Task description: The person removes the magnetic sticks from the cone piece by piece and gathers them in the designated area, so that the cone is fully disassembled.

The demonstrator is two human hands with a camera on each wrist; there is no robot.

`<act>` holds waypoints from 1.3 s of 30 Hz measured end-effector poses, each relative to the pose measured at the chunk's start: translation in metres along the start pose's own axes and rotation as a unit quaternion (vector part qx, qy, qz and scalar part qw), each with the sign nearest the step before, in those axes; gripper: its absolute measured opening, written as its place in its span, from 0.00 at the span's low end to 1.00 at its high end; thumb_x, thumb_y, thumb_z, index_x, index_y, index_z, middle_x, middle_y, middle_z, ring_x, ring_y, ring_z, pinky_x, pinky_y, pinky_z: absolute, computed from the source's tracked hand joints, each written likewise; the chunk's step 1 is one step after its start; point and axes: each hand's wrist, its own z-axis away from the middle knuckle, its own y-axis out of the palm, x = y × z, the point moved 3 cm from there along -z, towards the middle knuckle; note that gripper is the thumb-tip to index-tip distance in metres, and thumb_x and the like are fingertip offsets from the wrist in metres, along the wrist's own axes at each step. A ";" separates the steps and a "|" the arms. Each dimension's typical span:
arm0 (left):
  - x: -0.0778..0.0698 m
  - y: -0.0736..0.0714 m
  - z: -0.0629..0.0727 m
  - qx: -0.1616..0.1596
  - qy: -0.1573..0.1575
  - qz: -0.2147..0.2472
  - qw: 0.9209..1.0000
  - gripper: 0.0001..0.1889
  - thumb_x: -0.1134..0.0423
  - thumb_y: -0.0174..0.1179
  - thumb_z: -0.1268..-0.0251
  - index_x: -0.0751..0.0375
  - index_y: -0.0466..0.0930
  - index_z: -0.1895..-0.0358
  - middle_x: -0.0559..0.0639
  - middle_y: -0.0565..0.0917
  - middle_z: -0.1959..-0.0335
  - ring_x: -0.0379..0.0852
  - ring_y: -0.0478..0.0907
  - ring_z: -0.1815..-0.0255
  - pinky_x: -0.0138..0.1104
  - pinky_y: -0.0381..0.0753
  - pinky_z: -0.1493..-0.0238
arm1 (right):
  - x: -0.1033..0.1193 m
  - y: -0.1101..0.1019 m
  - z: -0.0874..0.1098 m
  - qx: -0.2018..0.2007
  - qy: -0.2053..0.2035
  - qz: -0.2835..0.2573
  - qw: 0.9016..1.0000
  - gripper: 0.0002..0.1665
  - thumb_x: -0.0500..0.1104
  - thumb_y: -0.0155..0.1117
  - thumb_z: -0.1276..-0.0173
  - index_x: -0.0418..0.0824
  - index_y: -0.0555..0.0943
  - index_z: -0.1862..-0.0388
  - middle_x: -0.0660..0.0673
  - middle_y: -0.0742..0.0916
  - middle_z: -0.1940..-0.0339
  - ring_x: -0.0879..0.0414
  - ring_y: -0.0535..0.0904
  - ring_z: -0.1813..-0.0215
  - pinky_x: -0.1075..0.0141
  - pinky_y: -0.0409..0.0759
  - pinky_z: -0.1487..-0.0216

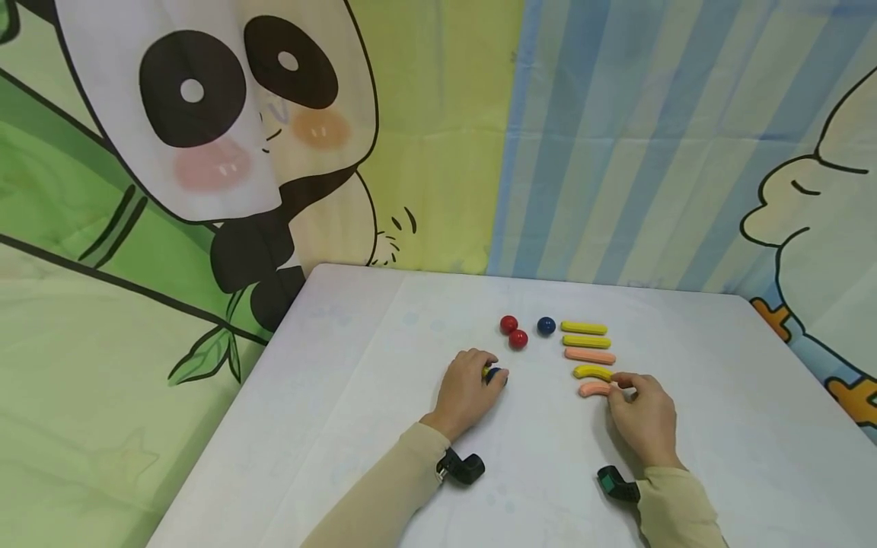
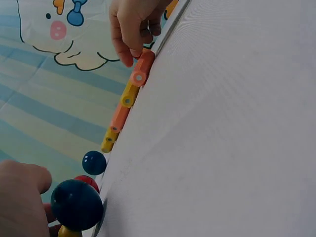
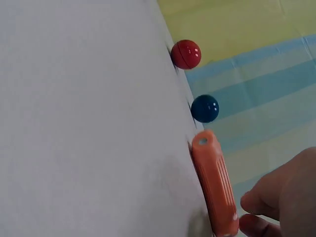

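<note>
In the head view my left hand (image 1: 466,392) curls round a glossy blue ball (image 1: 496,375) and a yellow ball (image 1: 486,371) on the table, mostly hidden by fingers and thumb. The blue ball (image 2: 76,205) shows fully in the left wrist view, with a bit of the yellow ball (image 2: 69,232) below. At the right end of a short curved salmon-orange stick (image 1: 594,389) are the fingertips of my right hand (image 1: 644,415). A curved yellow stick (image 1: 592,371) lies just beyond, close to the index finger. The right wrist view shows thumb and finger beside the orange stick's (image 3: 215,182) upper side, not wrapped round it.
Farther back lie a straight orange stick (image 1: 589,355) and two straight yellow sticks (image 1: 585,328), stacked in a column. To their left stand another blue ball (image 1: 546,326) and two red balls (image 1: 518,339). The white table (image 1: 384,365) ends at a patterned curtain (image 1: 438,152).
</note>
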 end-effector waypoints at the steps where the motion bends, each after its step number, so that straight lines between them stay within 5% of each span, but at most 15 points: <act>1: 0.000 0.000 0.000 0.005 -0.002 0.016 1.000 0.13 0.53 0.59 0.31 0.56 0.80 0.52 0.47 0.82 0.57 0.43 0.75 0.55 0.35 0.75 0.50 | 0.003 0.001 0.001 -0.010 -0.006 -0.003 1.000 0.10 0.35 0.61 0.39 0.34 0.86 0.60 0.38 0.84 0.63 0.47 0.76 0.64 0.58 0.69 0.65; 7: -0.001 0.003 -0.001 0.037 0.007 0.087 0.996 0.13 0.70 0.52 0.33 0.58 0.79 0.49 0.45 0.80 0.53 0.41 0.74 0.49 0.34 0.74 0.44 | 0.032 0.018 0.011 -0.036 -0.104 -0.042 0.993 0.06 0.32 0.65 0.41 0.37 0.86 0.66 0.45 0.83 0.69 0.54 0.75 0.69 0.64 0.71 0.68; 17: -0.007 0.006 0.002 0.058 0.066 0.127 0.988 0.21 0.79 0.50 0.43 0.57 0.78 0.49 0.45 0.81 0.52 0.41 0.75 0.48 0.33 0.74 0.42 | 0.069 0.046 0.036 0.111 -0.194 -0.113 0.968 0.18 0.39 0.75 0.43 0.42 0.84 0.52 0.51 0.84 0.64 0.61 0.71 0.71 0.71 0.68 0.70; 30: -0.009 0.009 0.002 0.072 0.094 0.175 0.977 0.23 0.82 0.52 0.47 0.59 0.79 0.50 0.46 0.81 0.51 0.40 0.75 0.46 0.32 0.74 0.43 | 0.075 0.048 0.039 0.142 -0.198 -0.120 0.963 0.23 0.42 0.77 0.45 0.43 0.83 0.49 0.55 0.84 0.62 0.60 0.73 0.67 0.70 0.71 0.66; 39: -0.005 0.011 0.001 0.066 0.038 0.107 0.991 0.15 0.73 0.59 0.39 0.55 0.80 0.50 0.43 0.81 0.54 0.40 0.75 0.52 0.31 0.75 0.47 | 0.072 0.046 0.035 0.111 -0.151 -0.106 0.976 0.18 0.41 0.75 0.43 0.42 0.84 0.53 0.51 0.85 0.63 0.59 0.73 0.71 0.69 0.70 0.70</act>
